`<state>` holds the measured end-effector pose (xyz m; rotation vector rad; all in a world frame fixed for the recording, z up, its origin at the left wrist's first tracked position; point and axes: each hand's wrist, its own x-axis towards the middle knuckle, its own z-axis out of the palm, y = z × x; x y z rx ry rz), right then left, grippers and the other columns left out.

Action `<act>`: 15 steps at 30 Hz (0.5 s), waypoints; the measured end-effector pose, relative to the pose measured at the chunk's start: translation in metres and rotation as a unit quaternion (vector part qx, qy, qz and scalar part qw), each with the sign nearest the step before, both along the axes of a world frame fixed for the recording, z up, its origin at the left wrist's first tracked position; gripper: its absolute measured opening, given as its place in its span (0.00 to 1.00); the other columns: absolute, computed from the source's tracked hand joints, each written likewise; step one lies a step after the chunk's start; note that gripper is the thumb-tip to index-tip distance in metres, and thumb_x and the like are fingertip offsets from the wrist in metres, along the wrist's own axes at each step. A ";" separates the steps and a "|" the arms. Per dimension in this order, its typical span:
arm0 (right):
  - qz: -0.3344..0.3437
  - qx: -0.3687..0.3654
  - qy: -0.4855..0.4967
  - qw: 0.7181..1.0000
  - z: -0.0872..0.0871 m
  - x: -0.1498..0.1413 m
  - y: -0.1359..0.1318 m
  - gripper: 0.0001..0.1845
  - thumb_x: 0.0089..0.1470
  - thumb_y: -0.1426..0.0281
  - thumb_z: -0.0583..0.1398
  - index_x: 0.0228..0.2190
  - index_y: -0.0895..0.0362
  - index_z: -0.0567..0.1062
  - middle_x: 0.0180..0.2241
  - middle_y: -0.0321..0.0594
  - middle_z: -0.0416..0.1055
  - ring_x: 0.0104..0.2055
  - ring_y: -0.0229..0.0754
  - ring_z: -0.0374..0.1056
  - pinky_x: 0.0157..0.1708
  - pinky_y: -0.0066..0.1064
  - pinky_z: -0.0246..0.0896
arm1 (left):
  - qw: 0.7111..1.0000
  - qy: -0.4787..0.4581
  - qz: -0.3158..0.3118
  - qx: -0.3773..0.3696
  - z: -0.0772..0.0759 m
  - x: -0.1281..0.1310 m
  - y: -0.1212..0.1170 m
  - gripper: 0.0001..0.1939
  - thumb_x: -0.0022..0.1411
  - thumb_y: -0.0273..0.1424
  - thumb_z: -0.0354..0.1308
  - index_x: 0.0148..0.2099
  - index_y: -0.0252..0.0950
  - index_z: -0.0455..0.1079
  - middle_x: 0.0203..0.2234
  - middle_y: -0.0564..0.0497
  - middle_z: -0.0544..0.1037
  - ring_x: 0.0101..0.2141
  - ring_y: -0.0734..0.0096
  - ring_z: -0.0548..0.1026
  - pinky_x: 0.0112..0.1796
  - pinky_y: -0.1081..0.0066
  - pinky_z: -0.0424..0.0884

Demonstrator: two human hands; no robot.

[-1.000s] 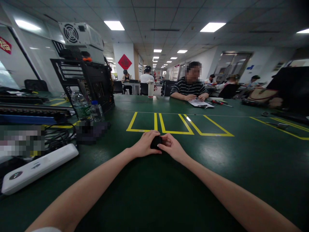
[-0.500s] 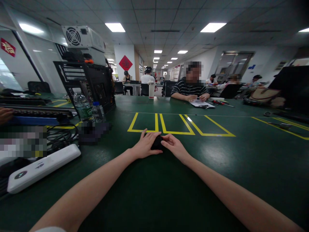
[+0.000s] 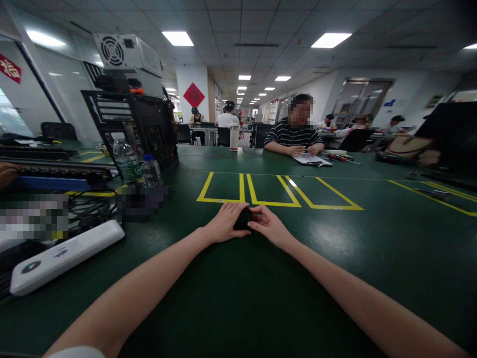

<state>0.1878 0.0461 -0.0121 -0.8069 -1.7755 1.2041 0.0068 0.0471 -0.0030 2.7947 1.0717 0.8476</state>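
Note:
A small black rounded object (image 3: 243, 219) sits between my hands over the green tabletop, just in front of the yellow-taped outlines. My left hand (image 3: 226, 222) is wrapped around its left side, fingers over the top and thumb along the near edge. At its right side, my right hand (image 3: 272, 226) has thumb and fingertips closed on the edge. Much of the object is covered by fingers, and its kind cannot be made out.
Left of me lie a white power strip (image 3: 69, 256), dark cables (image 3: 97, 205) and two plastic bottles (image 3: 126, 161) before an open computer case (image 3: 149, 127). Across the table sits a person (image 3: 288, 135) with a clipboard (image 3: 311, 159); a white tumbler (image 3: 234, 139) and red screwdrivers (image 3: 339, 158) stand or lie nearby.
A raised finger of my left hand has come down beside the others. Fingers of my right hand have shifted slightly at the black object's edge. The view has moved a little.

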 end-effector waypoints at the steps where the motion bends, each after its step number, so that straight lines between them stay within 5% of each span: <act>1: -0.002 0.003 0.001 1.000 0.001 0.000 -0.001 0.16 0.42 0.72 0.60 0.37 0.54 0.64 0.39 0.36 0.64 0.42 0.39 0.64 0.45 0.37 0.59 | 1.000 -0.002 0.003 0.000 -0.001 0.000 0.001 0.33 0.49 0.40 0.58 0.54 0.37 0.48 0.48 0.44 0.62 0.49 0.60 0.60 0.50 0.58 0.52; 15: -0.031 -0.017 0.001 0.999 -0.007 -0.002 0.007 0.17 0.45 0.68 0.58 0.39 0.55 0.63 0.38 0.38 0.64 0.40 0.39 0.64 0.42 0.37 0.61 | 1.000 0.002 0.008 -0.001 -0.003 0.000 0.004 0.32 0.49 0.35 0.58 0.54 0.38 0.48 0.47 0.45 0.63 0.49 0.60 0.60 0.49 0.59 0.53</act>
